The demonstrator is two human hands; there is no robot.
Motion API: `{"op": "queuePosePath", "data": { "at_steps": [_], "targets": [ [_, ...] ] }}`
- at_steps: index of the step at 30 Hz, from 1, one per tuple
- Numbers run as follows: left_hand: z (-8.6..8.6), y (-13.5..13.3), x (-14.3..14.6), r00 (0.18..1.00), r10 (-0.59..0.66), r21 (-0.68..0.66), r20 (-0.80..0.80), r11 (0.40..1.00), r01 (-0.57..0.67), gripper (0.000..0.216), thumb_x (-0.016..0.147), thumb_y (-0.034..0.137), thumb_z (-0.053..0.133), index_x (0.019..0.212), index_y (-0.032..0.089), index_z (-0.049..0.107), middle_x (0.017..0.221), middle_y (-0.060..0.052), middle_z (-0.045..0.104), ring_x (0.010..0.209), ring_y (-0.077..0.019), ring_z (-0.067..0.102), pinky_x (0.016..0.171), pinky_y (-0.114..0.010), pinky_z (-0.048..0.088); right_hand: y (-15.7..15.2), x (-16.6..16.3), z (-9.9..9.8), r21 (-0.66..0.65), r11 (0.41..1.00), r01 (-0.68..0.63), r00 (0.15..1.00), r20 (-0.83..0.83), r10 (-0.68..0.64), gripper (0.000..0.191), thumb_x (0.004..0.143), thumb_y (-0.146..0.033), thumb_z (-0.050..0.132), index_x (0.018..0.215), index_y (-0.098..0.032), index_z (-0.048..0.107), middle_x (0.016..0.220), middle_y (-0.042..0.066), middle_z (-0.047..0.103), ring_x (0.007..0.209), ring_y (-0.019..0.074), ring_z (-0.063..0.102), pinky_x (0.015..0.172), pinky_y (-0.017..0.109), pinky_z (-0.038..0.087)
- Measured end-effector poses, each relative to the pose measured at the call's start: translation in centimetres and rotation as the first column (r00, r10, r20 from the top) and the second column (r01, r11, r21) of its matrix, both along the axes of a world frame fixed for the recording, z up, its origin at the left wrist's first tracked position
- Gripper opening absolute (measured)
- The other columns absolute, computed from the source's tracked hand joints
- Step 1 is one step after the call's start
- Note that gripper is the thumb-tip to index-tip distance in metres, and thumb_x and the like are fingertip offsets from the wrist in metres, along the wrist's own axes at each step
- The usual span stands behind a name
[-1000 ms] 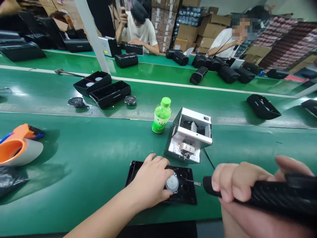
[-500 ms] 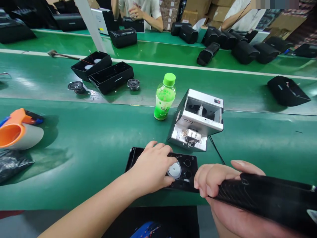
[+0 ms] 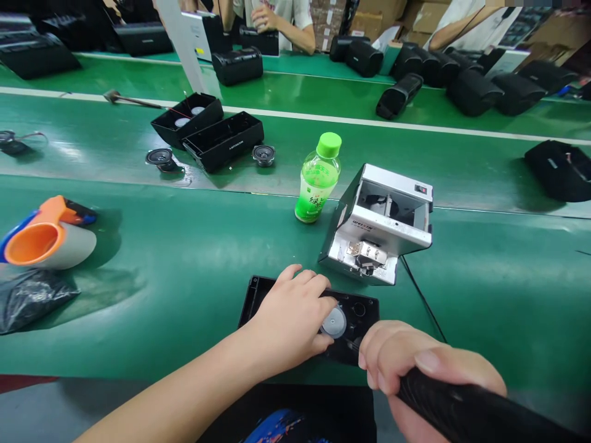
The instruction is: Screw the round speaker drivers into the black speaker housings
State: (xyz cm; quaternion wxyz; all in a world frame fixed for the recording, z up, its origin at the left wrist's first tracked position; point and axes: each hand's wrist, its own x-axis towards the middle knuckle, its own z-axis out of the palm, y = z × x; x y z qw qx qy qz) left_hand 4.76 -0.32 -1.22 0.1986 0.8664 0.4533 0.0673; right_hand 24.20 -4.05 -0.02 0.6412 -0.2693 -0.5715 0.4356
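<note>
My left hand lies flat on the black panel, fingers spread over it and pinning it to the green bench close to the near edge; fingertips sit at the silver disc set into the panel. My right hand is clamped around the black screwdriver, its tip down at the panel's right end, just beside the disc; the tip itself is hidden behind my fingers. Just beyond the panel stands the silver screw feeder, with a green bottle to its left. Far left: an orange-and-grey holder. Open black housings and loose speaker drivers lie on the conveyor beyond.
</note>
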Motion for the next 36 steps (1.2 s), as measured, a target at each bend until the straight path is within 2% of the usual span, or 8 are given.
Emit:
{"op": "queuePosePath", "data": {
  "at_steps": [11,13,16,18,23,28,32,36],
  "targets": [
    [0.0,-0.2,0.0,1.0,-0.002,0.009,-0.005,1.0,0.002,0.045,0.087,0.05,0.091,0.121,0.024,0.079,0.136,-0.007,0.071,0.125,-0.0326,0.066,0.127,-0.057,0.036,-1.3,-0.9,-0.7,-0.029,0.998,0.059,0.997,0.055,-0.057,0.025,0.109,-0.035,0.057,0.121,-0.036,0.079,0.066,-0.002,0.068,0.054,0.0209,0.063,0.055,0.041,0.057],
    [-0.1,-0.3,-0.1,1.0,0.008,0.019,0.001,1.0,-0.008,0.045,0.086,0.05,0.091,0.121,0.025,0.08,0.136,-0.007,0.072,0.125,-0.0326,0.066,0.126,-0.057,0.036,-1.2,-1.3,-1.2,-0.021,0.994,0.11,0.994,0.016,-0.11,0.029,0.108,-0.051,0.059,0.119,-0.034,0.079,0.065,-0.002,0.068,0.053,0.0204,0.062,0.052,0.039,0.056],
    [-0.1,-0.3,-0.1,1.0,0.021,0.03,0.012,0.999,-0.022,0.043,0.084,0.05,0.092,0.118,0.025,0.081,0.133,-0.006,0.073,0.121,-0.0323,0.067,0.121,-0.054,0.04,-0.6,-1.4,-1.0,0.016,0.979,0.203,0.978,-0.05,-0.202,0.066,0.096,-0.087,0.056,0.122,-0.031,0.078,0.064,-0.004,0.067,0.046,0.0182,0.057,0.045,0.035,0.052],
    [0.0,-0.2,-0.1,1.0,0.022,0.021,0.016,1.0,-0.022,0.043,0.084,0.049,0.092,0.116,0.024,0.081,0.129,-0.007,0.073,0.119,-0.0322,0.068,0.116,-0.053,0.044,0.2,-0.9,0.3,-0.022,0.979,0.202,0.977,-0.069,-0.203,0.076,0.09,-0.093,0.055,0.13,-0.031,0.074,0.063,-0.004,0.068,0.044,0.0189,0.056,0.045,0.035,0.052],
    [0.2,-0.3,0.2,1.0,0.022,0.009,0.022,1.0,-0.022,0.041,0.084,0.046,0.092,0.115,0.023,0.081,0.128,-0.008,0.074,0.115,-0.0321,0.07,0.11,-0.054,0.047,4.8,0.5,5.0,0.054,0.975,0.218,0.964,-0.168,-0.206,0.061,0.091,-0.083,0.068,0.125,-0.032,0.073,0.064,-0.001,0.07,0.048,0.0228,0.057,0.048,0.041,0.052],
    [0.2,-1.7,0.1,0.995,-0.018,0.013,0.103,1.0,0.017,0.035,0.088,0.043,0.089,0.115,0.023,0.078,0.142,-0.008,0.072,0.129,-0.0331,0.068,0.127,-0.061,0.038,10.1,-0.5,5.0,0.275,0.952,0.136,0.99,-0.018,-0.137,0.072,0.086,-0.096,0.058,0.106,-0.028,0.068,0.061,-0.003,0.07,0.042,0.0218,0.06,0.042,0.038,0.053],
    [0.1,-3.9,-1.2,0.98,0.031,0.108,0.197,0.993,-0.053,0.029,0.105,0.045,0.072,0.128,0.028,0.074,0.159,-0.003,0.065,0.15,-0.029,0.057,0.139,-0.058,0.024,11.4,-1.0,4.0,0.166,0.984,0.069,0.996,0.052,-0.078,0.08,0.081,-0.101,0.058,0.11,-0.026,0.066,0.058,-0.004,0.067,0.039,0.0193,0.056,0.038,0.033,0.048],
    [-0.9,-6.0,-2.4,0.971,0.022,0.288,0.237,0.953,-0.092,0.039,0.108,0.057,0.066,0.13,0.026,0.073,0.152,-0.001,0.071,0.146,-0.0259,0.062,0.136,-0.047,0.029,11.2,-0.3,4.3,0.032,0.992,0.119,0.993,0.016,-0.12,0.087,0.085,-0.103,0.045,0.121,-0.026,0.064,0.06,-0.005,0.066,0.042,0.0183,0.056,0.042,0.033,0.05]
  ]
}}
